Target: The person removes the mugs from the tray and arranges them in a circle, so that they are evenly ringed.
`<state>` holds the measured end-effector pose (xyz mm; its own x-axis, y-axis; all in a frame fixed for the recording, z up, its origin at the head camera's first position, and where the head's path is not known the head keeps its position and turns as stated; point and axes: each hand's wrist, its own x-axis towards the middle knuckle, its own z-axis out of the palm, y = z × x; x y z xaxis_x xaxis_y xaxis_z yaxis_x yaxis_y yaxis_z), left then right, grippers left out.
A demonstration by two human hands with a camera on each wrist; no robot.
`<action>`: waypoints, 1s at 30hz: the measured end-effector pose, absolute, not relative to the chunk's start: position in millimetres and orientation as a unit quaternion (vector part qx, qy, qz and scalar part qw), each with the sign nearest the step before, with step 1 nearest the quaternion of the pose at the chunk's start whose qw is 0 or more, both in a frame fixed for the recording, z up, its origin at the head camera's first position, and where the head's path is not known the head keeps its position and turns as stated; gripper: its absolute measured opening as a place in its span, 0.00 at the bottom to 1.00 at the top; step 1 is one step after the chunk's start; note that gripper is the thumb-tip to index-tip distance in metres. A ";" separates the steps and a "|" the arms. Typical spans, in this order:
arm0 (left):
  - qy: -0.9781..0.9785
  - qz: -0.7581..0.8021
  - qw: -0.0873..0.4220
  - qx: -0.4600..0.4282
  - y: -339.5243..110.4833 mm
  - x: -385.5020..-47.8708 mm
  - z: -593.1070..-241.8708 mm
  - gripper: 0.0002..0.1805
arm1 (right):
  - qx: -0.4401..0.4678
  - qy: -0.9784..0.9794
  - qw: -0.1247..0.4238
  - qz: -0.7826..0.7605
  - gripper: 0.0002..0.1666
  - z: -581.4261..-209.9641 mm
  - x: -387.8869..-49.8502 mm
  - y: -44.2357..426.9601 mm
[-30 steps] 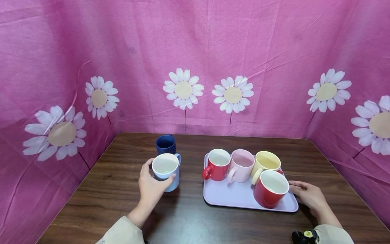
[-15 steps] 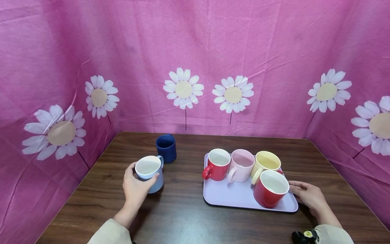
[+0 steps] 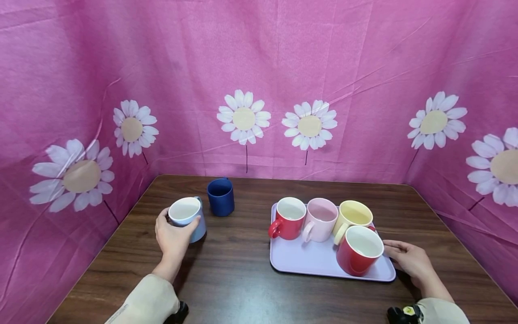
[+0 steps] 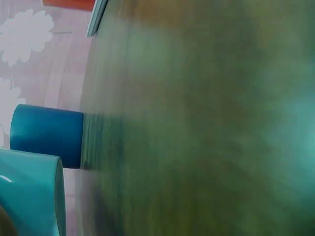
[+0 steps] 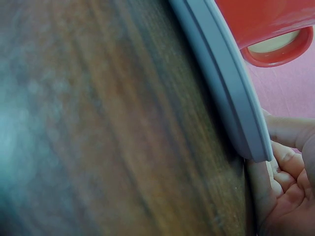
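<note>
Toward the left edge of the table [image 3: 251,288], the left hand [image 3: 171,236] grips a light-blue mug [image 3: 198,231] upright, just nearer than a navy mug [image 3: 221,204] by the far edge; whether the held mug's base touches the surface cannot be told. The right hand [image 3: 413,263] touches the right edge of a lilac tray [image 3: 307,258] near its near right corner, and I cannot tell whether it grips the rim. Along the tray's far edge stand red [image 3: 292,227], pink [image 3: 323,227] and yellow mugs [image 3: 356,216], with a second red mug [image 3: 356,258] toward that near right corner.

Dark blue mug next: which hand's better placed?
Left hand, probably: it's nearer the dark blue mug, though gripping the light blue mug; the right hand is at the right end of the tray.
</note>
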<state>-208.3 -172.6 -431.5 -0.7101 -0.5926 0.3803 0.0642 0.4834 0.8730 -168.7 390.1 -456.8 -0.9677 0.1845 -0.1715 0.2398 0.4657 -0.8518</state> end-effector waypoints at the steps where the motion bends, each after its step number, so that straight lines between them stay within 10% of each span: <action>1: -0.787 -0.483 0.344 0.171 -172.0 -210.4 -431.3 0.43 | 0.124 0.855 0.027 -0.502 0.33 -456.8 -168.5 389.9; 30: -0.718 -0.487 0.383 0.318 -148.4 -264.9 -435.0 0.46 | 0.117 0.856 0.025 -0.503 0.33 -456.3 -167.1 388.6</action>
<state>-264.9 -148.4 -435.0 -0.5036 -0.8299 0.2402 -0.0834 0.3234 0.9426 -167.1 388.6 -456.3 -0.9712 0.1761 -0.1605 0.2260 0.4667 -0.8551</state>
